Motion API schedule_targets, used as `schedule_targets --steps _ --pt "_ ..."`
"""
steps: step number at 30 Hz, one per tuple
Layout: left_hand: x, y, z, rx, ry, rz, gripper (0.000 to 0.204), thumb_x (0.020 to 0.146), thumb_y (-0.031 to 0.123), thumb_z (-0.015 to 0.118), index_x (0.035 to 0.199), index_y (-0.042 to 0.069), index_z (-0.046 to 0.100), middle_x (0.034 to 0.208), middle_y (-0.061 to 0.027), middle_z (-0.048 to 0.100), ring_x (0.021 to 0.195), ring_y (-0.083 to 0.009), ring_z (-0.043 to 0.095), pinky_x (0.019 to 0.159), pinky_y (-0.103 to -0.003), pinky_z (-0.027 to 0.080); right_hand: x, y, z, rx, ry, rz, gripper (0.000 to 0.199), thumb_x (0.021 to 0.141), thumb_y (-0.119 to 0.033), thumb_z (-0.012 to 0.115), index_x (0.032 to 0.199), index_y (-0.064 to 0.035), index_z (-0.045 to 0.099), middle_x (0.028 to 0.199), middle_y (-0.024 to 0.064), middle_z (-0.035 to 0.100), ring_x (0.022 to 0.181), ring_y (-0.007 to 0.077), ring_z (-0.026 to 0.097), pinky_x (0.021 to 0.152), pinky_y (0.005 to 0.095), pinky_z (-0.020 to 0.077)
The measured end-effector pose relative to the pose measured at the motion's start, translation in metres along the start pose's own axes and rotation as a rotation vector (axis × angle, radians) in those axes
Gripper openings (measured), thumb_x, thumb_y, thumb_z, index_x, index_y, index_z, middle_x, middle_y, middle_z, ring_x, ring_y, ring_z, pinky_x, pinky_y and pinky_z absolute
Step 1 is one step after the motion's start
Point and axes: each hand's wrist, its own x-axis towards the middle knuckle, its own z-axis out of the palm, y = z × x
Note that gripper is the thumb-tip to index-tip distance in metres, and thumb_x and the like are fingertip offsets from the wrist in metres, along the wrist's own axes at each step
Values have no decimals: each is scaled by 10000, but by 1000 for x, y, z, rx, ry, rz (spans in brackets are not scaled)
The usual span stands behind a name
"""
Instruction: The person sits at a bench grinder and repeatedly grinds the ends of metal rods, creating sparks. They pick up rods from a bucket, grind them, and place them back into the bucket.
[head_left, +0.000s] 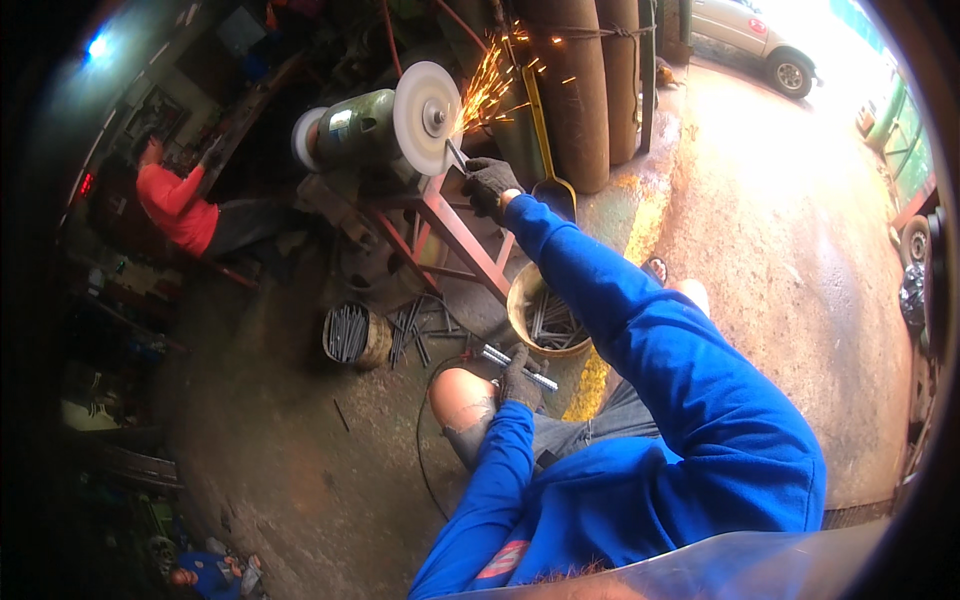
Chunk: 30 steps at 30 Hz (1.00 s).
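My gloved right hand point(490, 185) reaches out and is closed on a short metal rod point(456, 154). The rod's far end meets the large white grinding wheel point(408, 122) of a green bench grinder point(360, 132), and orange sparks point(487, 90) fly up and to the right. Near my knee, my gloved left hand point(520, 380) grips a few threaded metal rods point(540, 379). A round tub point(515, 310) of metal rods stands between my two hands. Left of it is a container point(376, 340) packed with dark rods, with several loose rods point(408, 330) beside it on the floor.
A red metal stand point(465, 240) carries the grinder. Behind it are tall brown cylinders point(565, 100) and a yellow-handled shovel point(540, 130). One person in red point(180, 205) sits at far left; another in blue point(212, 575) is at lower left. A parked vehicle point(745, 35) stands outside.
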Motion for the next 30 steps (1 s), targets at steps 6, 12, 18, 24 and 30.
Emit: schedule_targets --steps 6,12,18,24,30 --pt "1 1 -1 -5 2 -8 94 923 228 645 994 192 597 622 8 455 600 -134 463 770 -448 527 1 6 -8 99 2 -21 482 793 0 664 1263 -91 604 812 78 644 507 154 568 444 296 485" --pt "4 4 -6 -28 14 11 94 921 198 642 1004 192 597 617 6 460 581 -136 456 767 -463 525 -16 32 -7 165 90 -134 400 818 -35 671 1208 -91 604 792 24 608 536 106 539 437 263 455" --pt "5 0 -7 -47 13 -2 113 914 181 645 1020 190 605 619 7 464 581 -139 462 761 -463 525 -24 35 -8 409 -18 -121 274 893 -175 603 1151 -83 605 782 26 619 539 104 512 480 252 438" --pt "11 -2 -9 -49 17 -2 115 910 174 644 1020 191 615 622 5 467 584 -145 468 745 -454 531 -18 32 -13 319 -66 -154 187 915 -211 571 1034 -84 638 793 38 640 572 115 549 507 251 445" --pt "6 2 -11 -39 32 12 103 912 194 648 1009 191 614 624 6 465 592 -141 467 740 -446 531 9 44 -6 -732 -17 -662 115 889 -144 585 955 -84 657 686 16 603 544 146 587 486 272 461"
